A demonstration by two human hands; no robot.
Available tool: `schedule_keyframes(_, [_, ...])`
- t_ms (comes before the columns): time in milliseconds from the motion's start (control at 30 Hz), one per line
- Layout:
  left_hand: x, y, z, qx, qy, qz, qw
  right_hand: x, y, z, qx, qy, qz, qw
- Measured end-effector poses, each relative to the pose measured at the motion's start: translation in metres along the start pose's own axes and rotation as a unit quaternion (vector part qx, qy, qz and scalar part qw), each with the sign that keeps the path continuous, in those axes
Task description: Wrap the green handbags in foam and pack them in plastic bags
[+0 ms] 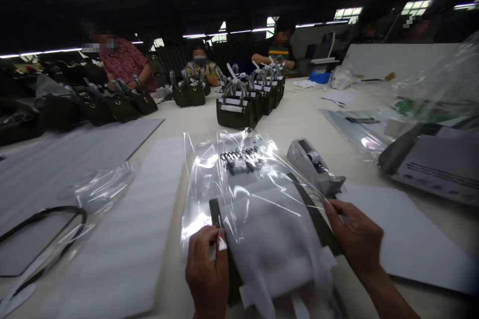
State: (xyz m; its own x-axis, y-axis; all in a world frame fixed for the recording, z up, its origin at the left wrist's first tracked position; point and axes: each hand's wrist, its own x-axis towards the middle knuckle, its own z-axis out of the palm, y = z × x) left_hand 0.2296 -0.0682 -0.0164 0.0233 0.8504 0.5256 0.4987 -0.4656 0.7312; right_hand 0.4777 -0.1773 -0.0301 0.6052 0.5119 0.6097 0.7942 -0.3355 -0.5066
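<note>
In front of me a clear plastic bag (204,174) with black printing lies over a dark green handbag (314,209), whose face is covered by a white wrapping sheet (265,224). My left hand (207,269) is closed at the bag's left edge, thumb and fingers pinching the film beside the handbag's corner. On the other side my right hand (355,237) pinches the film's right edge and pulls it taut. A tape dispenser (314,167) sits just beyond the right hand. The near end of the handbag is partly out of view.
Rows of dark green handbags (235,112) stand farther back. White foam sheets (123,234) and a dark strap (80,214) lie left. At right are white board (407,234), a wrapped package (437,159) and loose plastic (441,79). Several people (125,62) are across the table.
</note>
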Motion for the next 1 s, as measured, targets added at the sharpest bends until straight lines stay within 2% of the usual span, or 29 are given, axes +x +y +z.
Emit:
schedule_keyframes(67, [0.006, -0.009, -0.004, 0.022, -0.022, 0.049, 0.998, -0.002, 0.005, 0.003, 0.004, 0.001, -0.054, 0.999])
schedule_keyframes(133, [0.006, -0.014, -0.008, 0.046, -0.017, 0.114, 0.992, -0.011, 0.011, 0.0, 0.022, -0.031, -0.083, 0.996])
schedule_keyframes(267, [0.009, -0.01, -0.011, 0.098, -0.021, 0.274, 0.957, -0.028, 0.029, -0.024, 0.041, -0.108, -0.089, 0.989])
schedule_keyframes(333, [0.018, -0.004, -0.009, 0.117, -0.051, 0.334, 0.934, -0.032, 0.05, -0.043, 0.002, -0.15, -0.089, 0.985])
schedule_keyframes(400, [0.028, 0.003, -0.005, 0.126, -0.077, 0.376, 0.915, -0.035, 0.079, -0.064, -0.069, -0.217, -0.088, 0.97])
schedule_keyframes(500, [0.042, 0.01, 0.0, 0.114, -0.096, 0.417, 0.896, -0.037, 0.127, -0.092, -0.15, -0.324, -0.072, 0.931])
schedule_keyframes(567, [0.046, 0.012, 0.002, 0.104, -0.106, 0.429, 0.891, -0.036, 0.151, -0.102, -0.154, -0.363, -0.069, 0.917])
schedule_keyframes(667, [0.048, 0.013, 0.006, 0.104, -0.122, 0.433, 0.887, -0.031, 0.168, -0.11, -0.132, -0.387, -0.087, 0.908])
schedule_keyframes(833, [0.05, 0.017, 0.008, 0.144, -0.163, 0.452, 0.865, -0.02, 0.17, -0.111, -0.096, -0.415, -0.115, 0.897])
schedule_keyframes(900, [0.052, 0.018, 0.008, 0.152, -0.185, 0.462, 0.854, -0.017, 0.169, -0.112, -0.072, -0.396, -0.114, 0.908])
schedule_keyframes(1000, [0.055, 0.018, 0.01, 0.159, -0.201, 0.481, 0.839, -0.014, 0.162, -0.121, -0.055, -0.318, -0.092, 0.942])
